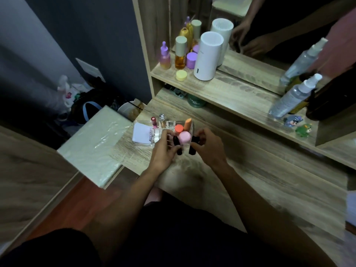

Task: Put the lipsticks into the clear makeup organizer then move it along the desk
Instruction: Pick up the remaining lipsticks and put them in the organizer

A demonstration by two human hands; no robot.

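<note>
The clear makeup organizer (170,124) stands on the left part of the wooden desk (250,180). It holds a red-capped tube (154,121), a small glass bottle (162,118), an orange-capped item (179,128), an orange sponge (187,123) and a pink round cap (184,137). My left hand (163,151) grips a black lipstick (178,146) at the organizer's near edge. My right hand (207,147) grips another black lipstick (193,145) just right of it. Both lipsticks are partly covered by fingers.
A white card (141,134) leans in the organizer's left side. A pale wrapped box (94,143) overhangs the desk's left end. The raised shelf (231,93) carries bottles, a white cylinder (209,56), spray bottles (292,97) and small figurines (292,121). A mirror stands behind.
</note>
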